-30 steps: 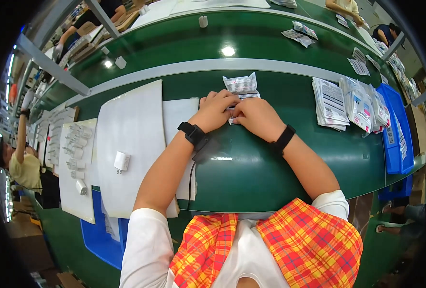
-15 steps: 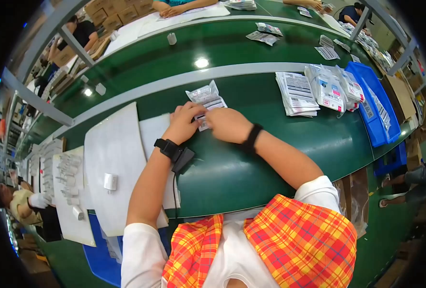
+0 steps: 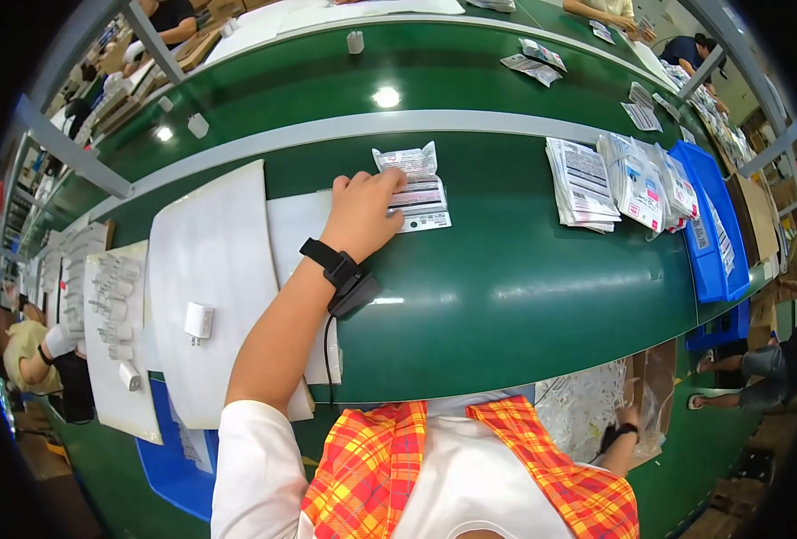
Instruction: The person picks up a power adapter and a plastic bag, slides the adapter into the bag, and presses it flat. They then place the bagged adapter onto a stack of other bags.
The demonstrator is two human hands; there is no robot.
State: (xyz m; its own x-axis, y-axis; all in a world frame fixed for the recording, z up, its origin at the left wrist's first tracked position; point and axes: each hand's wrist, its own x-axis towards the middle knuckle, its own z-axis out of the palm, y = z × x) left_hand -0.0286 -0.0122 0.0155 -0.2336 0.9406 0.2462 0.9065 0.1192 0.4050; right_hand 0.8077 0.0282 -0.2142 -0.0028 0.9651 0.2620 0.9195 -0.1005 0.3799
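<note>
On the green worktop lies a printed white packet (image 3: 427, 195) with a folded, shiny upper part. My left hand (image 3: 362, 211) is at its left side, fingers bent over it and thumb against its lower edge, keeping hold of it. My right hand (image 3: 627, 420) is down beyond the table's near edge, at the right, reaching into a cardboard box (image 3: 654, 386) beside a heap of crumpled clear plastic bags (image 3: 582, 404). The fingers of that hand are mostly hidden, so what they touch cannot be made out.
White boards (image 3: 214, 269) lie at the left, one bearing a white plug adapter (image 3: 198, 322). Several more adapters stand on a farther board (image 3: 102, 377). At the right are a stack of printed cards (image 3: 582, 184), bagged packs (image 3: 634, 184) and a blue bin (image 3: 708, 242). A grey rail (image 3: 470, 121) crosses behind.
My right hand has left the packet and dropped to the box below the table's right front edge. My left hand stays at the packet. The whole view has shifted slightly.
</note>
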